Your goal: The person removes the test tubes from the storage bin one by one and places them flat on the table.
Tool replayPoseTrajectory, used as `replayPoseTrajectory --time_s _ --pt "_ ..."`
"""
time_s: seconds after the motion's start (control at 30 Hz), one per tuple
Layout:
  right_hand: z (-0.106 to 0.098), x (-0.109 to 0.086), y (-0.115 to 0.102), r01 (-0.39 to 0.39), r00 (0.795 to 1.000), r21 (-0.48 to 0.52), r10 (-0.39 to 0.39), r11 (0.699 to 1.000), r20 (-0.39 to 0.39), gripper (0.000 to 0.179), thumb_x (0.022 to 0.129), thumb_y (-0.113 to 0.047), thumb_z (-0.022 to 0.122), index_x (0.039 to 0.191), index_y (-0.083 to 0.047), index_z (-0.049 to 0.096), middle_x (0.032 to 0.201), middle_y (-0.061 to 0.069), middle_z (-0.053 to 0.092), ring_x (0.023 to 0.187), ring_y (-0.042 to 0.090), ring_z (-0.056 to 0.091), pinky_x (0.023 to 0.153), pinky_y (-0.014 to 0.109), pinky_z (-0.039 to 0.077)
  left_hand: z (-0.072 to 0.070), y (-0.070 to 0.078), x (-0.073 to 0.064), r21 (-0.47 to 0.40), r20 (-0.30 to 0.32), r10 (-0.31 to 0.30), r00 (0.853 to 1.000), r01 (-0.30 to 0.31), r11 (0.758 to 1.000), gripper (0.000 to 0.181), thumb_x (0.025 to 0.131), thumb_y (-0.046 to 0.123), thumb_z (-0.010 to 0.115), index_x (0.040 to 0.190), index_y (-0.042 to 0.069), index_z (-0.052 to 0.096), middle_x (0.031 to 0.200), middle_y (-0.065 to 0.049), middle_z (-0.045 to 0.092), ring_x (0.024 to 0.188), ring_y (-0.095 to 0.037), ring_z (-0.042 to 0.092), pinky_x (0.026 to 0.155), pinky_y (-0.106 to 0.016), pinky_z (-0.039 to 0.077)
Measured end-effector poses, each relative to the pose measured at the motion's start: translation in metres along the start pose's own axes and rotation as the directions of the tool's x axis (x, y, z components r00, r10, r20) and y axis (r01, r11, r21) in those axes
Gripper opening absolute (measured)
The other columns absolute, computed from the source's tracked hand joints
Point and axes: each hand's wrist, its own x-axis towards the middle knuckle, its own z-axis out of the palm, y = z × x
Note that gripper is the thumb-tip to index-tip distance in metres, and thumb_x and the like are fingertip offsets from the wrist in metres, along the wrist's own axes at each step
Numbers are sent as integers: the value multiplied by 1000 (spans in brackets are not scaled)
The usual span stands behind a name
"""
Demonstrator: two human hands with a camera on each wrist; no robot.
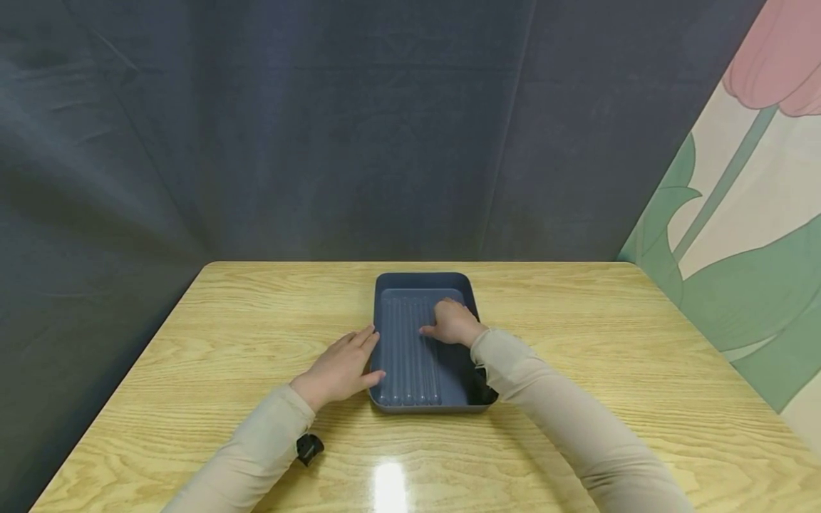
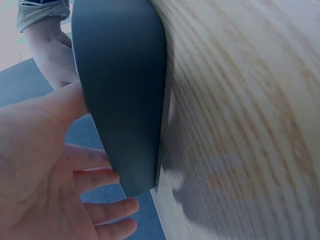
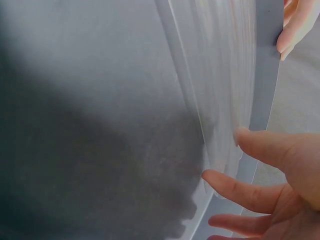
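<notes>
A dark blue-grey rectangular tray (image 1: 420, 281) lies lengthwise on the table. Several clear tubes (image 1: 409, 363) with rounded near ends lie side by side along its left part. At the tray's left side is my left hand (image 1: 338, 367), fingers extended and thumb over the rim; the left wrist view shows its fingertips against the tray's outer wall (image 2: 120, 95). Inside the tray, toward the back right, my right hand (image 1: 452, 323) reaches over the tubes. Its thumb and index finger stand apart at the tubes (image 3: 220, 85) in the right wrist view, and no firm grip shows.
The wooden table (image 1: 276, 306) extends around the tray on all sides. Behind it hangs a dark cloth (image 1: 359, 142), and a flower-patterned cloth (image 1: 757, 235) is at the right. A black wrist device (image 1: 310, 449) sits under the left cuff.
</notes>
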Motion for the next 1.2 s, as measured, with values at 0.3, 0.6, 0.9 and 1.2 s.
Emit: replayPoseTrajectory --time_s 0.3,0.6,0.9,1.2 --pt "-2 -1 -1 21 1000 28 -21 999 10 57 87 -28 66 42 -15 33 41 -7 23 41 9 26 42 21 25 0 -2 0 21 -7 12 1000 -12 1000 68 93 37 54 144 -3 32 154 -19 24 138 -40 30 115 -49 27" --pt "-4 -1 -1 3 1000 59 -3 998 4 56 87 -26 66 43 -16 32 41 -8 21 39 7 23 39 20 21 1 -4 2 27 -3 25 1000 -25 999 68 94 37 53 144 -4 30 154 -19 22 139 -38 28 116 -48 25" --pt "-3 -1 -2 -39 999 25 39 999 2 54 86 -29 66 43 -16 35 43 -6 25 40 10 28 45 25 30 1 -3 1 29 -2 24 1000 -24 999 68 94 38 53 144 -3 30 154 -19 23 140 -36 28 116 -48 25" --pt "-3 0 -3 -83 997 21 83 996 3 52 87 -31 64 43 -15 42 41 -4 31 40 12 31 68 43 47 0 -1 0 25 5 13 1000 -13 1000 68 94 37 52 144 -3 30 154 -19 22 140 -37 27 116 -48 24"
